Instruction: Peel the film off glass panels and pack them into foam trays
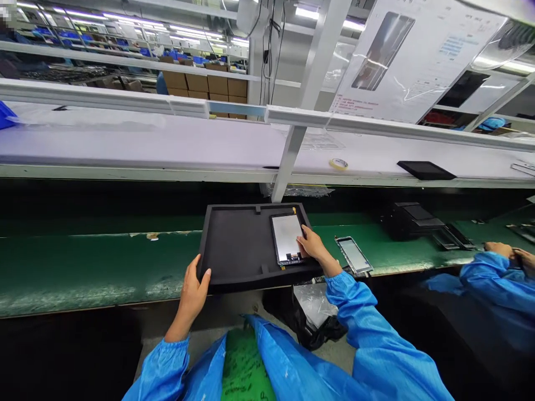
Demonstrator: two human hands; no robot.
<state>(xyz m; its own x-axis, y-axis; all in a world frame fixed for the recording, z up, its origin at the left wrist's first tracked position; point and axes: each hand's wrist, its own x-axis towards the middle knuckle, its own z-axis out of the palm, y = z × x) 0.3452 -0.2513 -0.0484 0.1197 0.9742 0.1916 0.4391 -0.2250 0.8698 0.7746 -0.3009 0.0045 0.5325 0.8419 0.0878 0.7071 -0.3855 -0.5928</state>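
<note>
A black foam tray (pixel 234 239) with a raised rim lies on the green bench, its near edge at the bench's front edge. My left hand (pixel 193 289) is at the tray's near left corner, thumb at the rim and fingers along the outer side. In the tray's right part is a tablet display panel (pixel 286 236), its pale back up, with a small orange flex tab at the top. My right hand (pixel 312 245) grips the panel's right edge, thumb over the pale face; its other fingers are partly hidden. I cannot tell whether the panel touches the tray floor.
Right of the tray lies another framed panel (pixel 354 255) on the green bench (pixel 104 262). Black trays (pixel 413 217) are stacked farther right, near a co-worker's hands (pixel 499 249). A white post (pixel 288 161) rises behind the tray. A tape roll (pixel 338 164) sits on the shelf.
</note>
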